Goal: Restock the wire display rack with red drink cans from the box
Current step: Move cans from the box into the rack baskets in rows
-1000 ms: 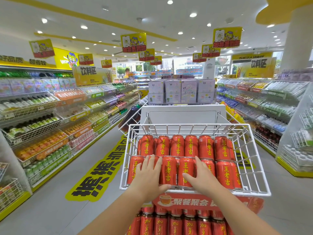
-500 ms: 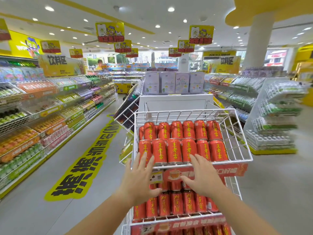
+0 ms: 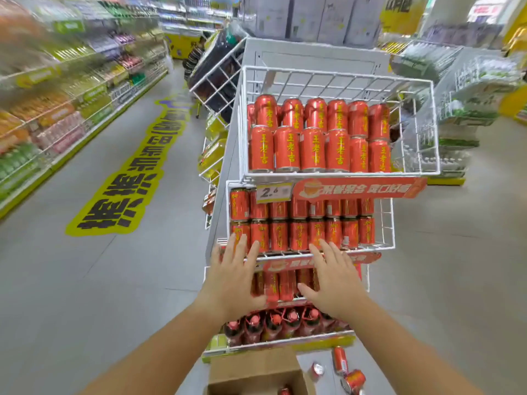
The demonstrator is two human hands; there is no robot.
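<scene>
Box: the cardboard box [image 3: 256, 374] is standing open at the bottom edge, just in front of the rack.
Loose cans: a few red cans [image 3: 340, 360] are lying on the floor just right of the box.
Left hand: the left hand [image 3: 233, 277] is reaching forward with its fingers spread wide, holding nothing.
Right hand: the right hand [image 3: 333, 280] is doing the same beside it; whether they are touching the wire cannot be told.
Bottles: dark bottles [image 3: 273, 323] are standing on the lowest shelf, under the hands.
Rack: the wire display rack [image 3: 385, 223] is carrying rows of red cans on its middle tiers.
Top basket: the top basket [image 3: 422, 132] is holding two stacked layers of cans, toward its left side.
Aisle: a yellow floor sticker [image 3: 125, 181] is lying to the left.
</scene>
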